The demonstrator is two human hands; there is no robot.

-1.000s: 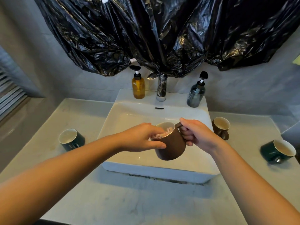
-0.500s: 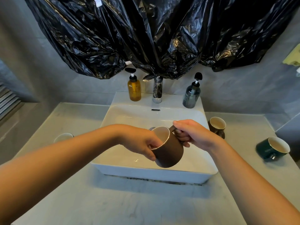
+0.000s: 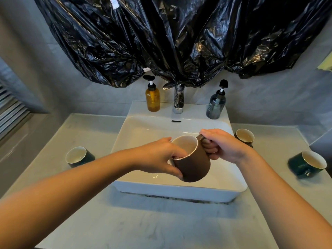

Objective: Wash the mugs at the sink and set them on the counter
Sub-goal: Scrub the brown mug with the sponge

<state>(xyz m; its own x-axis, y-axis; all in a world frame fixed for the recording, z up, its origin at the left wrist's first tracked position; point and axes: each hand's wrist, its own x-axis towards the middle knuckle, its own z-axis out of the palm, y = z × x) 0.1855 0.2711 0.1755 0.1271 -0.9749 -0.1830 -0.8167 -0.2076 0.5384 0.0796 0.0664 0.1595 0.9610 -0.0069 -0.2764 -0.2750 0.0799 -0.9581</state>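
A brown mug (image 3: 195, 164) with a white inside hangs tilted over the white sink (image 3: 136, 133). My right hand (image 3: 222, 146) grips its handle. My left hand (image 3: 161, 157) clasps the rim, fingers inside the mug and thumb on the outer wall. A second brown mug (image 3: 244, 136) stands on the counter just right of the sink. One dark green mug (image 3: 78, 156) sits on the counter to the left, and another green mug (image 3: 308, 164) lies tilted at the far right.
An amber pump bottle (image 3: 152, 98), a chrome tap (image 3: 178, 100) and a grey pump bottle (image 3: 216, 105) stand on the sink's back ledge. Black plastic sheeting (image 3: 170, 38) hangs over the wall above. Pale marble counter (image 3: 161, 225) surrounds the sink.
My left hand's fingers have shifted around inside the mug's rim, from the far side to the near side. The mug stays over the sink in my right hand.
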